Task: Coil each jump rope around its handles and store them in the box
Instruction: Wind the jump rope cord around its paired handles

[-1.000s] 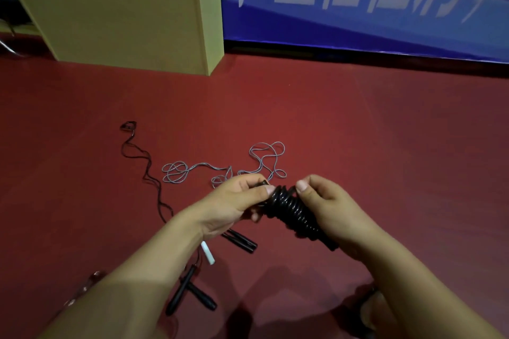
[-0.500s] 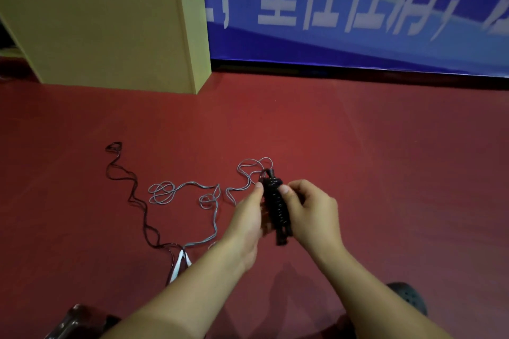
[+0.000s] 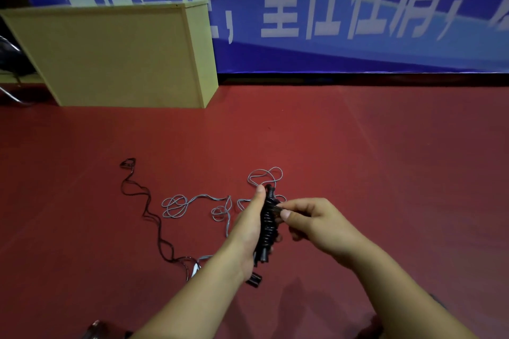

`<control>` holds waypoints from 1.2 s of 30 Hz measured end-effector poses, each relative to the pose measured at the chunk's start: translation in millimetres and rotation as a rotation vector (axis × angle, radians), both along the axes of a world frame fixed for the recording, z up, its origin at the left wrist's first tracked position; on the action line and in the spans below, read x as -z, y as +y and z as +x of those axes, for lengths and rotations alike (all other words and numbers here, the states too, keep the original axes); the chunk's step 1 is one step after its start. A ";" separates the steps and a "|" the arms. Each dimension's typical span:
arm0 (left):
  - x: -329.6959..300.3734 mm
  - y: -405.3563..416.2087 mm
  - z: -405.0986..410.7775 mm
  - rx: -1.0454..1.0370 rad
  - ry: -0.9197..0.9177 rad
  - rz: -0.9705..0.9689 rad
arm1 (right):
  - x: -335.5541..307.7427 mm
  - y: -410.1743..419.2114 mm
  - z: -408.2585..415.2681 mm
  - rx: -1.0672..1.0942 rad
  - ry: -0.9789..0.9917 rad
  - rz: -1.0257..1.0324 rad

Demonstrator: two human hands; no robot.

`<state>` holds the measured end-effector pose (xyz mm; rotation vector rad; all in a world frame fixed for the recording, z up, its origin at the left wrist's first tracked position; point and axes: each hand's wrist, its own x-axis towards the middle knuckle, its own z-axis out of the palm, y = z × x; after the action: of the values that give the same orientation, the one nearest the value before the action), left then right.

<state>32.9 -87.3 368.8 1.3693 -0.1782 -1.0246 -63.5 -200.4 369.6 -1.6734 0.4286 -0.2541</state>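
A black jump rope (image 3: 268,224) is coiled tightly around its handles and stands almost upright between my hands. My left hand (image 3: 249,231) holds the bundle along its left side, thumb near the top. My right hand (image 3: 314,221) pinches the coil near its upper part with thumb and fingers. On the red floor behind lie a loose grey rope (image 3: 192,202) and a loose dark rope (image 3: 146,212). A tall yellow box (image 3: 118,58) stands at the back left.
A blue banner (image 3: 358,8) with white characters lines the far wall. A black handle end (image 3: 254,281) lies on the floor under my left wrist. A white handle tip (image 3: 195,268) shows beside my left forearm. Dark objects sit at the bottom edge.
The coiled bundle has turned from slanted to nearly upright. My right hand shifted from gripping its lower end to pinching its upper part. The view tilted up.
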 end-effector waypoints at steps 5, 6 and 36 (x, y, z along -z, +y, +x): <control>0.9 -4.4 -0.2 0.024 -0.009 -0.008 | -6.7 -14.7 -4.4 -0.032 0.038 -0.040; 1.5 -4.8 -0.3 0.045 -0.006 -0.011 | -7.8 -16.4 -4.9 -0.031 0.047 -0.047; 3.8 -3.3 5.3 0.104 0.083 -0.111 | -27.4 -19.4 -10.8 0.106 0.131 0.134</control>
<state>38.2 -90.6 365.0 1.2252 -0.2432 -1.1399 -74.3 -219.8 397.0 -1.5428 0.6203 -0.1903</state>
